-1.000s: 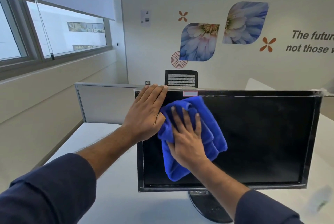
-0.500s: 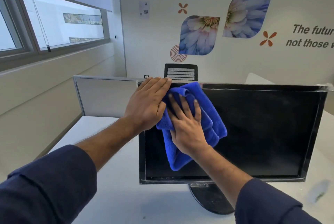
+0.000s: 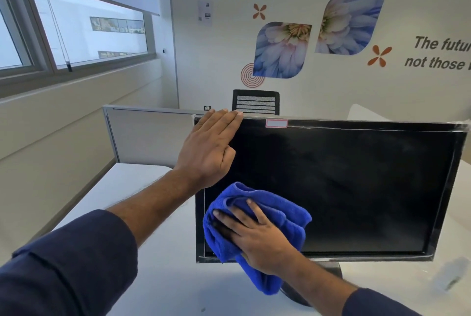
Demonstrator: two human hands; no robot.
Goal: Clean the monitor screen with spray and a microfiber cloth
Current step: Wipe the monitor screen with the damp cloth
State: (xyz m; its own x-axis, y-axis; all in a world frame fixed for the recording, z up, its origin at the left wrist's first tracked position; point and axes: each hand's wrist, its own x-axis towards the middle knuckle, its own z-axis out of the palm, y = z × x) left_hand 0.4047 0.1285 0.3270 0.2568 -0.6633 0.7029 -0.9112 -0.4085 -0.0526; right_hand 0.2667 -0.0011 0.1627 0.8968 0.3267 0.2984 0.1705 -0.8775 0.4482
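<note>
Wiping is under way at the near-left lower corner of the monitor (image 3: 344,188). I see no container with visible contents; a blurred pale thing (image 3: 452,273) stands at the far right of the tabletop (image 3: 142,188), too smeared for me to name.

Hands: the right hand (image 3: 257,239) lies flat with fingers spread, pressing the blue microfiber cloth (image 3: 288,216) against the dark screen. Cloth is bunched in folds, covers the lower left corner of the panel, and a tail of it hangs below the bottom bezel in front of the stand (image 3: 318,280). The left hand (image 3: 209,147) is flat too, fingers straight and held together, palm against the upper left corner of the monitor, fingertips reaching the top edge. Both sleeves are dark navy.

Monitor stands upright on its round dark base, screen off, a small pale label (image 3: 276,123) on the top bezel.

Surface and room: white tabletop, a grey partition panel (image 3: 150,134) behind it to the left, a black mesh chair back (image 3: 255,102) beyond the monitor. Far wall carries blue flower decals (image 3: 281,50), orange motifs and partial lettering. Window (image 3: 84,32) with a roller blind runs along the left wall.
</note>
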